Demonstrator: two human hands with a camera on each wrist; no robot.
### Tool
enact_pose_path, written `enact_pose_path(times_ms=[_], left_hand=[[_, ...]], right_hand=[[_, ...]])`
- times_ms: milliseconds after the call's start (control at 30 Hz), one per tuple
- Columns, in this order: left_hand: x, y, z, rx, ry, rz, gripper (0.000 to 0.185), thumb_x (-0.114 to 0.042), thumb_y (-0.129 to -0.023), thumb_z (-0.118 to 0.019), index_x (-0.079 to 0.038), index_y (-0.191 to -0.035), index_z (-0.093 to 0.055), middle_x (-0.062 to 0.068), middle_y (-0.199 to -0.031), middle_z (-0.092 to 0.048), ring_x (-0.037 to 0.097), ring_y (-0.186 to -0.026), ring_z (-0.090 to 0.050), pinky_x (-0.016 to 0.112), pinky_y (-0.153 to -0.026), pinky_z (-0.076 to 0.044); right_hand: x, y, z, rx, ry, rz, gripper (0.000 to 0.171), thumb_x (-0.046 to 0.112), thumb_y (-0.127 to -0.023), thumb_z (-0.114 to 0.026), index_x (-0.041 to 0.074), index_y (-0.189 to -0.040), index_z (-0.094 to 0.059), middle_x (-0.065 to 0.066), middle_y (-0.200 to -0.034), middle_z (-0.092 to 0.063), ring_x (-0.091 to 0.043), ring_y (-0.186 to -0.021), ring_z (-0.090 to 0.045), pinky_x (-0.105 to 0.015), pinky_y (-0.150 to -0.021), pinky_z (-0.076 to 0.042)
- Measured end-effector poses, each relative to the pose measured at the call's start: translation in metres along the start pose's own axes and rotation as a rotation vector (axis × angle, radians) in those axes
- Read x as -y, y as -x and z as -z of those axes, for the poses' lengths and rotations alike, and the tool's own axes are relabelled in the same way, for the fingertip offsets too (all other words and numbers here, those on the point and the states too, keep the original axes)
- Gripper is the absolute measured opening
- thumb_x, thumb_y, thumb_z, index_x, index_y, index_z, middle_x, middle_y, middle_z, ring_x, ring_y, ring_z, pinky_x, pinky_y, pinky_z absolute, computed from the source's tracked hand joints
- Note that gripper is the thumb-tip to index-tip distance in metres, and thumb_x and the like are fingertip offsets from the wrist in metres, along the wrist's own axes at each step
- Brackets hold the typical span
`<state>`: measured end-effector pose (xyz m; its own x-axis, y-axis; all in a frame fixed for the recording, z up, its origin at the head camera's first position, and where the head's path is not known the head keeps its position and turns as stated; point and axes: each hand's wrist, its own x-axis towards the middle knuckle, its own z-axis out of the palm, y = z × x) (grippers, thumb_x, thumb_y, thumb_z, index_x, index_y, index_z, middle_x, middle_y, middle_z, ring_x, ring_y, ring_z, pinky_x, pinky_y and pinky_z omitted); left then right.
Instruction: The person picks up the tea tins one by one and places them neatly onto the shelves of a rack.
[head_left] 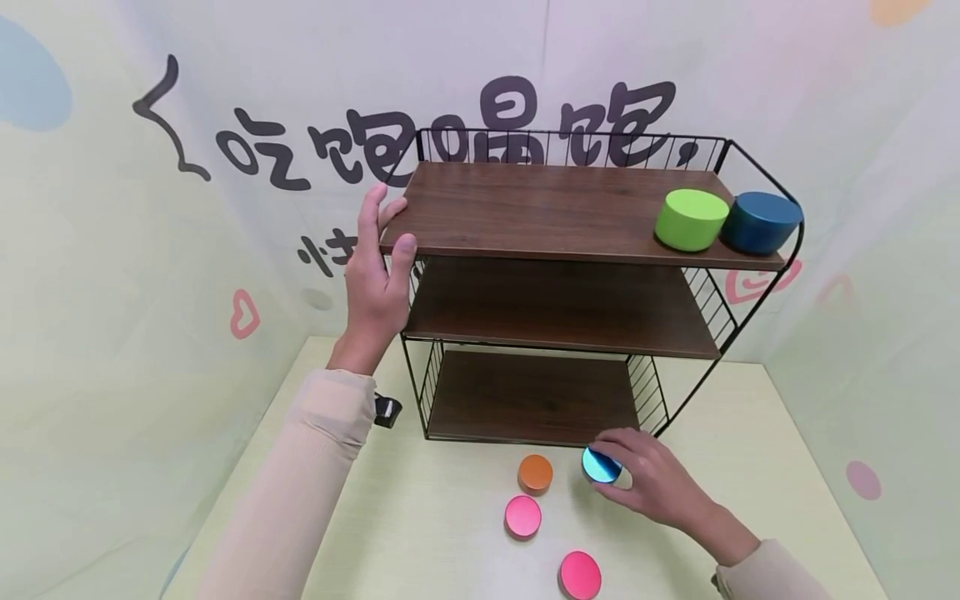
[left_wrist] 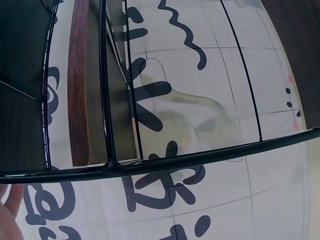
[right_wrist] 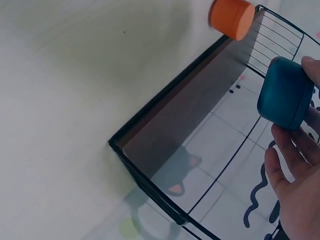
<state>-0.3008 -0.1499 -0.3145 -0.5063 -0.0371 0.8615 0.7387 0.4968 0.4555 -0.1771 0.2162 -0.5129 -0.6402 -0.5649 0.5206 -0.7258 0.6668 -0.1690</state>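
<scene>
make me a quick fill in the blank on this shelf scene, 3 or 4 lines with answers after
The left hand grips the ____ wooden board of the black wire shelf rack.
The right hand holds a small round ____ tin.
Beside the large green round tin stands a large dark ____ one.
On the pale table lie two ____ round tins and one orange.

Missing words: top; blue; blue; pink

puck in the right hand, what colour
Teal blue puck, gripped by the right hand; right wrist view.

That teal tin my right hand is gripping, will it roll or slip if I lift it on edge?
The teal tin is a short round puck with a glossy face, so it may be slippery. Tilted on edge in the right hand, it would probably roll if released. It looks rigid, and likely light, since the fingers alone hold it.
</scene>
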Motion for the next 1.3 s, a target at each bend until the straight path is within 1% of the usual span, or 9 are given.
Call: enact_pose_path(times_ms=[233,300,500,667,800,900,1067,1133,1300], left_hand=[[0.0,0.0,-0.001,0.004,0.005,-0.002,0.064,-0.051,-0.102,-0.043,-0.009,-0.15,-0.037,0.003,-0.137,-0.06,0.013,-0.131,-0.05,0.043,-0.076,-0.039],[0.0,0.0,-0.001,0.006,0.003,-0.001,0.064,-0.051,-0.102,-0.042,-0.01,-0.15,-0.037,0.003,-0.137,-0.06,0.013,-0.13,-0.05,0.043,-0.075,-0.039],[0.0,0.0,0.0,0.003,-0.001,0.004,0.064,-0.052,-0.102,-0.043,-0.01,-0.15,-0.037,0.003,-0.137,-0.06,0.012,-0.13,-0.05,0.041,-0.078,-0.039],[0.0,0.001,0.0,0.006,0.003,0.003,0.064,-0.051,-0.102,-0.043,-0.01,-0.15,-0.037,0.003,-0.138,-0.06,0.013,-0.13,-0.05,0.041,-0.077,-0.039],[0.0,0.001,0.0,0.004,0.002,0.001,0.064,-0.052,-0.102,-0.043,-0.01,-0.15,-0.037,0.003,-0.138,-0.06,0.013,-0.131,-0.05,0.043,-0.076,-0.039],[0.0,0.001,0.0,0.003,-0.001,-0.002,0.065,-0.053,-0.102,-0.042,-0.01,-0.15,-0.037,0.004,-0.137,-0.06,0.013,-0.131,-0.05,0.042,-0.08,-0.04],[0.0,0.001,0.001,0.001,-0.005,-0.007,0.065,-0.053,-0.102,-0.042,-0.009,-0.15,-0.037,0.003,-0.136,-0.061,0.012,-0.131,-0.05,0.041,-0.09,-0.041],[0.0,0.001,0.001,-0.001,-0.005,-0.007,0.065,-0.053,-0.102,-0.042,-0.009,-0.15,-0.038,0.003,-0.136,-0.061,0.012,-0.131,-0.05,0.041,-0.088,-0.041],[0.0,0.0,0.001,0.001,-0.003,-0.005,0.064,-0.053,-0.102,-0.042,-0.01,-0.15,-0.037,0.002,-0.136,-0.061,0.012,-0.131,-0.05,0.044,-0.077,-0.04]], right_hand=[[0.006,-0.005,0.01,0.014,0.011,0.005,0.067,0.068,-0.091,-0.042,0.012,-0.109,-0.074,-0.003,-0.11,-0.068,-0.018,-0.096,-0.064,-0.035,-0.072,-0.058],[0.006,-0.006,0.013,0.005,0.013,0.024,0.065,0.068,-0.091,-0.046,0.012,-0.107,-0.074,-0.003,-0.109,-0.068,-0.018,-0.095,-0.064,-0.035,-0.072,-0.058],[0.007,-0.011,0.023,-0.039,0.017,0.091,0.057,0.062,-0.09,-0.058,0.01,-0.103,-0.075,-0.002,-0.106,-0.068,-0.019,-0.091,-0.063,-0.036,-0.07,-0.058],[0.008,-0.016,0.034,-0.071,0.02,0.117,0.057,0.062,-0.09,-0.06,0.009,-0.103,-0.075,-0.002,-0.106,-0.068,-0.02,-0.09,-0.064,-0.038,-0.069,-0.058],[0.008,-0.02,0.042,-0.077,0.035,0.127,0.059,0.064,-0.09,-0.058,0.009,-0.103,-0.075,-0.003,-0.106,-0.068,-0.021,-0.09,-0.064,-0.039,-0.069,-0.058],[0.007,-0.024,0.048,-0.091,0.037,0.142,0.059,0.064,-0.09,-0.058,0.009,-0.103,-0.075,-0.004,-0.105,-0.068,-0.022,-0.089,-0.064,-0.038,-0.068,-0.058],[0.006,-0.034,0.057,-0.131,0.035,0.197,0.056,0.061,-0.09,-0.062,0.007,-0.102,-0.074,-0.005,-0.103,-0.068,-0.023,-0.087,-0.064,-0.039,-0.066,-0.058],[0.007,-0.038,0.062,-0.133,0.041,0.213,0.057,0.061,-0.09,-0.06,0.008,-0.103,-0.075,-0.006,-0.103,-0.069,-0.024,-0.087,-0.065,-0.039,-0.066,-0.058],[0.01,-0.049,0.078,-0.116,0.056,0.24,0.059,0.062,-0.093,-0.054,0.009,-0.106,-0.074,-0.006,-0.103,-0.069,-0.023,-0.087,-0.065,-0.041,-0.065,-0.058]])
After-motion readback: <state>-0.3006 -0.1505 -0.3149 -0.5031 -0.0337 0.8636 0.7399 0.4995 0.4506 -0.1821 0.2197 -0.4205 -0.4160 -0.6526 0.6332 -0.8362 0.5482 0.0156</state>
